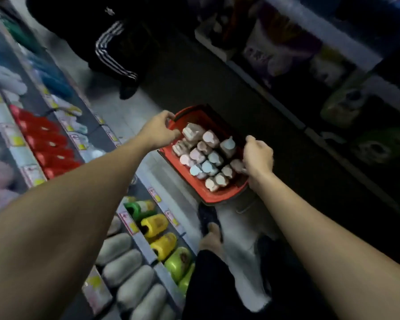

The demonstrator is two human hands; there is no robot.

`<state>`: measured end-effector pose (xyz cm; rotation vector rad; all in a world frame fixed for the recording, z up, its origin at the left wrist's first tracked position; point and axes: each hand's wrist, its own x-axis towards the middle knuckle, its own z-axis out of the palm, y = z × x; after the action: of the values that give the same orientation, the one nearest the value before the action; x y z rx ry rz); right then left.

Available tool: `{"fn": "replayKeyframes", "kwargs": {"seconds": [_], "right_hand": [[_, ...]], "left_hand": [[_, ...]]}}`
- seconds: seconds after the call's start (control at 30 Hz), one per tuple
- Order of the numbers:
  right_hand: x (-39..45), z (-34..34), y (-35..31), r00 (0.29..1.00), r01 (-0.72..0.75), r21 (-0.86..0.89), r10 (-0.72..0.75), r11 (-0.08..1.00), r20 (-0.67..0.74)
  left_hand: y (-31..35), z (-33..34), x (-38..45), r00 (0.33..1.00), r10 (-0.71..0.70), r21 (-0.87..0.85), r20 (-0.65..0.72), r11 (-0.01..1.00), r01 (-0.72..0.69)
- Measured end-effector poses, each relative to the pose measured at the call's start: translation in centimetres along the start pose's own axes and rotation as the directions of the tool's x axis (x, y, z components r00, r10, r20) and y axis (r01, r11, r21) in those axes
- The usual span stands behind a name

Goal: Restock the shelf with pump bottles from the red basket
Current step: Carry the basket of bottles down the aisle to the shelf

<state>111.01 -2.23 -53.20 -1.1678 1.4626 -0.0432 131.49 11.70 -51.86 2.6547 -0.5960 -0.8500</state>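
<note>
A red basket (219,197) sits on the aisle floor, packed with several upright pump bottles (206,155) in pale pink, blue and white. My left hand (158,129) hovers at the basket's far left rim, fingers curled beside the nearest bottle; the blur hides whether it touches rim or bottle. My right hand (258,158) is closed over the basket's right rim, next to the rightmost bottles. The shelf (146,245) runs along the left side of the view.
The left shelving holds red bottles (44,144), yellow and green bottles (162,241) and grey packs (125,273). Another person in black striped trousers (111,51) stands further up the aisle. My feet (211,229) are near the basket. Dark shelves (333,65) line the right.
</note>
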Motion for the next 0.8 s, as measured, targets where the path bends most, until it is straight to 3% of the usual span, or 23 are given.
{"fn": "replayKeyframes", "kwargs": {"seconds": [0.1,0.27,0.37,0.53,0.63,0.73,0.8], "right_hand": [[6.7,4.6,3.8,0.993,-0.09,0.048,0.094,0.995,-0.074],[15.7,9.2,11.7,0.946,-0.237,0.14,0.261,0.961,-0.194],[18.7,11.6,16.8,0.889,-0.31,0.18,0.352,0.934,-0.295],[20.3,15.7,21.5,0.74,-0.363,0.062,0.328,0.93,-0.587],[21.0,16.8,22.8,0.617,-0.449,0.133,0.414,0.884,-0.669],[21.5,16.4,24.5,0.644,-0.455,0.051,0.368,0.889,-0.671],[22.2,16.0,25.0,0.674,-0.406,0.142,0.401,0.903,-0.621]], "left_hand": [[-4.6,4.8,7.9,1.0,-0.004,-0.006,0.008,1.0,0.004],[-11.5,12.5,18.4,0.99,0.028,0.131,0.139,0.99,-0.047],[-14.4,15.6,22.7,0.997,0.021,0.198,0.073,0.98,-0.036],[-17.0,17.7,28.0,0.993,0.086,0.325,-0.083,0.944,-0.055],[-17.1,17.8,30.4,0.995,-0.06,0.177,-0.076,0.982,0.072],[-17.4,18.0,32.0,0.982,-0.182,0.022,-0.052,0.983,0.183],[-18.1,18.6,32.0,0.979,-0.182,-0.053,-0.095,0.983,0.178]]}}
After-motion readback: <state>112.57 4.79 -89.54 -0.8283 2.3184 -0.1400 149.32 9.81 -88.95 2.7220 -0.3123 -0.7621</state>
